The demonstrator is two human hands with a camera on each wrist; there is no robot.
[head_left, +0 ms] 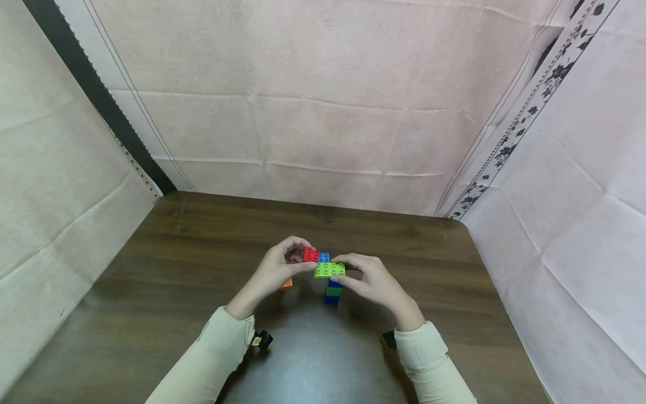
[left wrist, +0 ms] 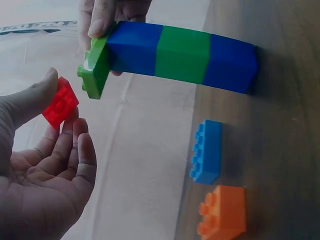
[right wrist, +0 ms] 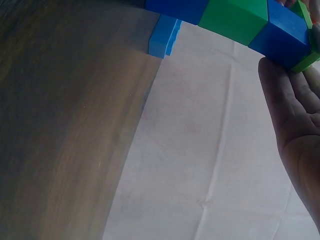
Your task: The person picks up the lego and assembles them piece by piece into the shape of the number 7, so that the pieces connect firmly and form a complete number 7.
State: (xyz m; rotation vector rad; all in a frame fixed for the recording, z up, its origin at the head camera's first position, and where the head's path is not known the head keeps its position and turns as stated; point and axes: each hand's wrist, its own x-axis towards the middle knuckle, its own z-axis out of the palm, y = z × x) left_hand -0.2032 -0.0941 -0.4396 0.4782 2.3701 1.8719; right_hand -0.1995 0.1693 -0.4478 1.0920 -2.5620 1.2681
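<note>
My left hand (head_left: 272, 269) pinches a red toy brick (head_left: 310, 254) between thumb and fingertips, just left of a lime-green brick (head_left: 330, 270). That lime-green brick lies across the top of an upright tower (left wrist: 182, 56) of blue, green and blue bricks. Fingers and thumb of my right hand (head_left: 372, 280) grip the lime-green brick at its right end. In the left wrist view the red brick is apart from the tower. A lighter blue brick (left wrist: 207, 151) and an orange brick (left wrist: 227, 212) lie on the table, partly hidden in the head view.
The brown wooden table (head_left: 202, 241) ends at a pale cloth wall (head_left: 313, 134) behind, with more cloth (head_left: 570, 224) on the right and left sides. Each wrist carries a small black device (head_left: 263, 340).
</note>
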